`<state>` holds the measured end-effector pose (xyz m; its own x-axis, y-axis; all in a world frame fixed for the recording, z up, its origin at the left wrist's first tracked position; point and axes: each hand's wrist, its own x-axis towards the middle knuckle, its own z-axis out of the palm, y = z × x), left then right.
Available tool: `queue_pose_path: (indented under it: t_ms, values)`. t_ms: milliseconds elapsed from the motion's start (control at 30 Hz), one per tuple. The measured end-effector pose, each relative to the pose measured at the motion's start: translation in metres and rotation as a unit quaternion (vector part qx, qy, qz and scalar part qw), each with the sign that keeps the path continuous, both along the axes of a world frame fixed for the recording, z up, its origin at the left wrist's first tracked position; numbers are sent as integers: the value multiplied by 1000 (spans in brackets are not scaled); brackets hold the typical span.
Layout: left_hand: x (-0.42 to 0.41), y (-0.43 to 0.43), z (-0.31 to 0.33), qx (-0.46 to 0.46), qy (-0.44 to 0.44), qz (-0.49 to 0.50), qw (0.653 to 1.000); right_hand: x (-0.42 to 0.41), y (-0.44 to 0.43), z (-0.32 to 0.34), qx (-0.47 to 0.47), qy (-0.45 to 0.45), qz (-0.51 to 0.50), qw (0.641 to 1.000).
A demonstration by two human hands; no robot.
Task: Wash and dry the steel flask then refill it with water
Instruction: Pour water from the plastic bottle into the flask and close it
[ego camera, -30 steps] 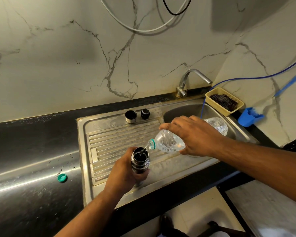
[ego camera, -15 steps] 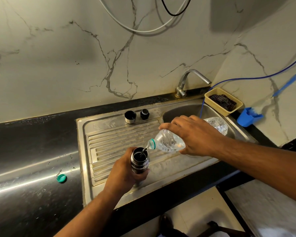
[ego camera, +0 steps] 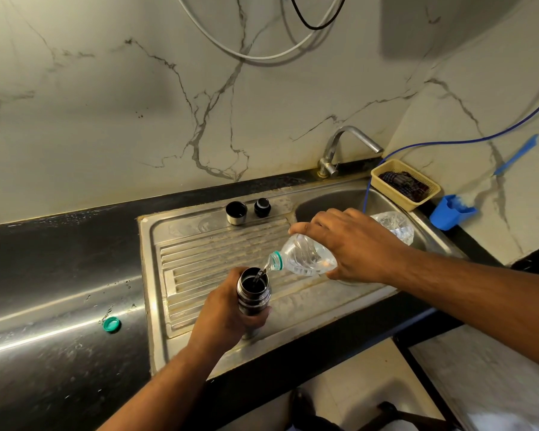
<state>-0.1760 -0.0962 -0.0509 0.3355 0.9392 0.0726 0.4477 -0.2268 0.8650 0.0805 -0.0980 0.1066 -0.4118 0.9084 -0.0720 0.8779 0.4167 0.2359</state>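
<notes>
The steel flask (ego camera: pixel 253 292) is held upright over the ribbed draining board (ego camera: pixel 218 259) of the sink, mouth open, base seemingly resting on the board. It is gripped by the left hand (ego camera: pixel 227 315), fingers closed around its lower body from the left side. A clear plastic bottle (ego camera: pixel 308 258) is held tilted by the right hand (ego camera: pixel 352 244), which is wrapped over its middle from above; the neck with its green ring is pointed down at the flask mouth, just above the rim. A thin stream of water is seen running from the neck into the flask. The bottle's base is stuck out past the right hand, over the basin (ego camera: pixel 333 200).

At the back of the draining board, a steel cup (ego camera: pixel 236 213) and a black stopper (ego camera: pixel 262 207) are set side by side, apart from the flask. A green bottle cap (ego camera: pixel 111 324) is lying on the dark counter (ego camera: pixel 44 306) left of the sink, with water drops near it. The tap (ego camera: pixel 339 150) is mounted behind the basin, spout turned right. A yellow basket (ego camera: pixel 383 172) with dark cloth inside is placed at the basin's far right corner, a blue plastic cup (ego camera: pixel 448 214) just beside it. A blue hose (ego camera: pixel 448 141) is run along the wall down into the basin. Nothing is placed between the bottle and the flask.
</notes>
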Motion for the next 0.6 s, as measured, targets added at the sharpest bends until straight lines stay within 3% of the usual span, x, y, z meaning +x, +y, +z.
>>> queue_pose_path:
  t_ms: [600]
  values:
    - [0, 0, 1, 3, 9, -2, 1000, 1, 0, 2, -1, -3, -1, 1000]
